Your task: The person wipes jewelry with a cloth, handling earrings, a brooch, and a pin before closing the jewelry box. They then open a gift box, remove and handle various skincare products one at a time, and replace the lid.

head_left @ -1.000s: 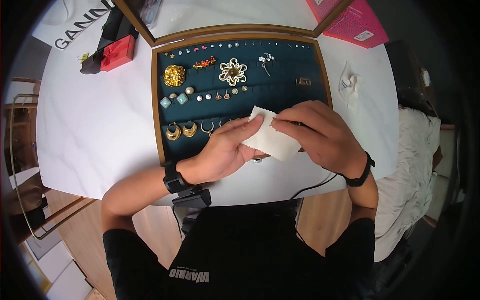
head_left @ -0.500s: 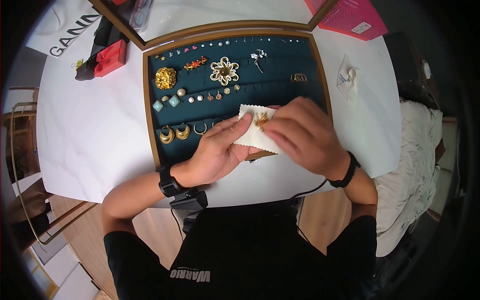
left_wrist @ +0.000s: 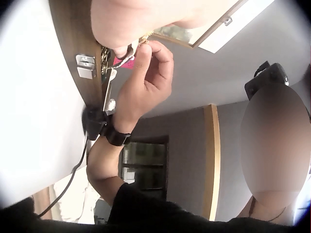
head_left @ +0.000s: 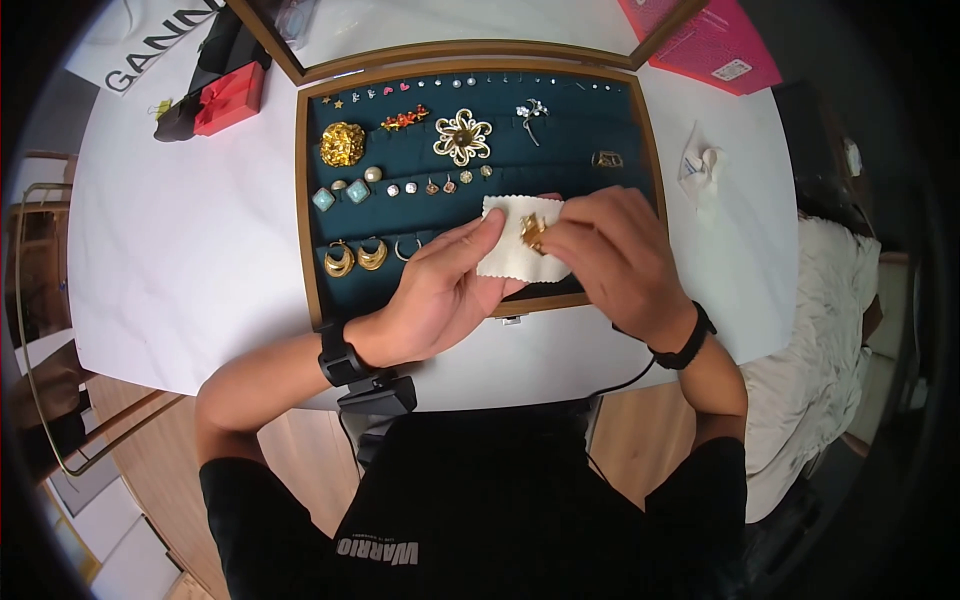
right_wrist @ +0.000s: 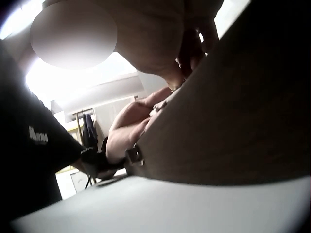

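Note:
In the head view my left hand point(head_left: 440, 290) holds a cream cloth point(head_left: 503, 262) with zigzag-cut edges, its thumb on top and the fingers underneath. Against the cloth lies a small gold-coloured piece of jewellery point(head_left: 533, 232), whose exact kind I cannot tell. The thumb and fingertips of my right hand point(head_left: 630, 262) pinch its right side. Both hands are over the front of a wooden jewellery box point(head_left: 306, 200) with a raised glass lid. Seen from the left wrist, the right thumb point(left_wrist: 141, 60) meets a curled forefinger by a glint of gold.
On the box's dark green lining sit a flower brooch point(head_left: 462, 138), a round gold ornament point(head_left: 342, 145), gold hoop earrings point(head_left: 372, 254) and several studs. A red gift box point(head_left: 228, 100) stands at left, a pink box point(head_left: 715, 45) at back right, a small white pouch point(head_left: 702, 165) at right.
The cloth has turned from slanted to flatter between the hands. The gold piece, mostly hidden a second ago, now shows on it, with the right fingertips still at its side.

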Available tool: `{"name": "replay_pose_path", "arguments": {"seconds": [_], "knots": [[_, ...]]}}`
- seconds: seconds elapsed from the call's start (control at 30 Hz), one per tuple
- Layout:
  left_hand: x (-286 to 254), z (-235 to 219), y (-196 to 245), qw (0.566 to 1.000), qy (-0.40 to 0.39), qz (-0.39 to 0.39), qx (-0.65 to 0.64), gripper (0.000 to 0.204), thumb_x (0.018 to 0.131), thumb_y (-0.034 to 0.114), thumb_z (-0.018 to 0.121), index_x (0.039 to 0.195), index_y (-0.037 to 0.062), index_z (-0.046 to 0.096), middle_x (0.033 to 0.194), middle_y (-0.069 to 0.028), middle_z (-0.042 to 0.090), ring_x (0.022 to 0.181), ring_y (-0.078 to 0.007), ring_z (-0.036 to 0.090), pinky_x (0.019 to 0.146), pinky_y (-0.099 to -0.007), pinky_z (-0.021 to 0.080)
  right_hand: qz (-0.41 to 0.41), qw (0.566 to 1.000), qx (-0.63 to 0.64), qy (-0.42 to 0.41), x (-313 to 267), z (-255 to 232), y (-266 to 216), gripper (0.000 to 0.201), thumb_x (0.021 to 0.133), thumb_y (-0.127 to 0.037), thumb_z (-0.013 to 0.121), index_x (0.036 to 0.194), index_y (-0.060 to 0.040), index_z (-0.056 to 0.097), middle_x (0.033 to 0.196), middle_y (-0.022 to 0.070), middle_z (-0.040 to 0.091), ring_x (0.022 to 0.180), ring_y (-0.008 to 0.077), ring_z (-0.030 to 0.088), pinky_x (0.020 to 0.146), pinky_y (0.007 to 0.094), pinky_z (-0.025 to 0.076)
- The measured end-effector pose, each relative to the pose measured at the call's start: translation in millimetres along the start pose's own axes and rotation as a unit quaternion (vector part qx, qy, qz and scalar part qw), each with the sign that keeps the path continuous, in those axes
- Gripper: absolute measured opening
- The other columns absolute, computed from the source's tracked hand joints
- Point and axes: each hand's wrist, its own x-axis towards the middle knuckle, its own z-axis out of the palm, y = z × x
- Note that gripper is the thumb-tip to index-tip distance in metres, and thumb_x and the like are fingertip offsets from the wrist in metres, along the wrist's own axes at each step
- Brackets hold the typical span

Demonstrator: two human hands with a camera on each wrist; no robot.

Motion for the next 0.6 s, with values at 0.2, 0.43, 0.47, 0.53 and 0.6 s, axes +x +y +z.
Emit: {"name": "replay_pose_path", "arguments": {"seconds": [0.2,0.43,0.47,0.53,0.6], "knots": [[0.7,-3.0,-0.7,1.000,-0.026,0.001,0.003,0.049,0.112,0.029,0.032,0.147,-0.0048,0.038,0.139,-0.0114,0.053,0.128,-0.0176,0.052,0.112,-0.0346,0.040,-0.035,0.999,-0.009,0.008,-2.8,7.7,-9.2,0.025,0.081,-0.010,0.064,0.103,0.0008,0.061,0.103,0.0121,0.056,0.088,0.0278,0.058,0.074,0.0386,0.045],[0.1,-6.5,-4.7,1.000,0.005,-0.017,0.006,0.047,0.112,0.028,0.030,0.145,-0.0050,0.040,0.139,-0.0136,0.053,0.129,-0.0201,0.052,0.114,-0.0368,0.039,-0.029,0.999,-0.011,0.013,-3.4,12.6,-11.5,0.028,0.082,-0.011,0.063,0.107,0.0004,0.062,0.102,0.0103,0.055,0.089,0.0269,0.058,0.075,0.0388,0.046],[-1.0,-7.4,-5.2,1.000,0.014,-0.017,0.001,0.045,0.112,0.027,0.033,0.144,-0.0034,0.043,0.132,-0.0105,0.057,0.122,-0.0166,0.055,0.110,-0.0332,0.042,-0.021,1.000,-0.018,0.005,-2.7,10.4,-11.1,0.028,0.082,-0.011,0.064,0.107,-0.0001,0.062,0.102,0.0096,0.055,0.089,0.0259,0.058,0.076,0.0383,0.046],[-1.5,-3.6,-3.5,1.000,0.007,-0.015,-0.005,0.044,0.112,0.027,0.033,0.142,-0.0033,0.045,0.131,-0.0105,0.058,0.122,-0.0165,0.055,0.109,-0.0332,0.042,-0.014,1.000,-0.024,-0.004,-1.5,9.3,-12.1,0.027,0.082,-0.012,0.064,0.106,-0.0005,0.062,0.102,0.0090,0.055,0.089,0.0249,0.057,0.076,0.0377,0.045],[-1.1,-3.7,-3.3,1.000,-0.001,-0.013,-0.009,0.043,0.112,0.026,0.033,0.139,-0.0033,0.047,0.131,-0.0105,0.058,0.122,-0.0164,0.056,0.109,-0.0331,0.043,-0.049,0.998,-0.042,0.000,-0.7,8.9,-13.6,0.026,0.081,-0.012,0.065,0.105,-0.0011,0.063,0.102,0.0081,0.056,0.089,0.0234,0.058,0.075,0.0370,0.046]]}}
